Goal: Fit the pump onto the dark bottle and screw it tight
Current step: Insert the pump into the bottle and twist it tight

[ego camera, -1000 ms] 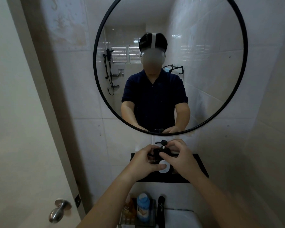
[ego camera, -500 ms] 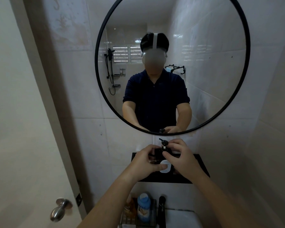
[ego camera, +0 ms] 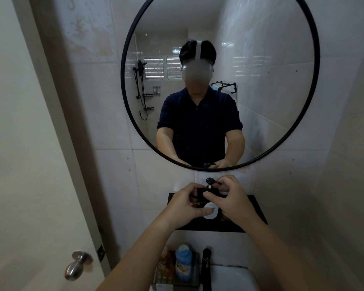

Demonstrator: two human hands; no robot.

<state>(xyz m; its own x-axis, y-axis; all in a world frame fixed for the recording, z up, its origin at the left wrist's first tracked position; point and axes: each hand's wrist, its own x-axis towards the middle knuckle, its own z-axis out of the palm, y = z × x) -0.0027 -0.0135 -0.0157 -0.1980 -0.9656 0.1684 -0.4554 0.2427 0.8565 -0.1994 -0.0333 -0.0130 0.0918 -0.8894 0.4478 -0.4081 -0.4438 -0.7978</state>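
Observation:
The dark bottle (ego camera: 211, 211) with a white oval label stands on a black wall shelf (ego camera: 254, 206) below the round mirror. Its black pump (ego camera: 209, 181) sits upright on the bottle's neck, the head poking above my fingers. My left hand (ego camera: 183, 204) wraps the bottle's body from the left, thumb across the label. My right hand (ego camera: 231, 198) pinches the pump's collar at the neck from the right. The neck and collar are mostly hidden by my fingers.
A round black-framed mirror (ego camera: 122, 85) hangs above the shelf. Below are a white sink (ego camera: 231, 278), a black faucet (ego camera: 206, 267), and a rack with a blue-capped bottle (ego camera: 183, 261). A door with a metal knob (ego camera: 77, 265) stands at the left.
The pump head has turned, its nozzle swinging from the left round to the right. My right fingers have shifted on the collar. The bottle stays on the shelf in my left hand.

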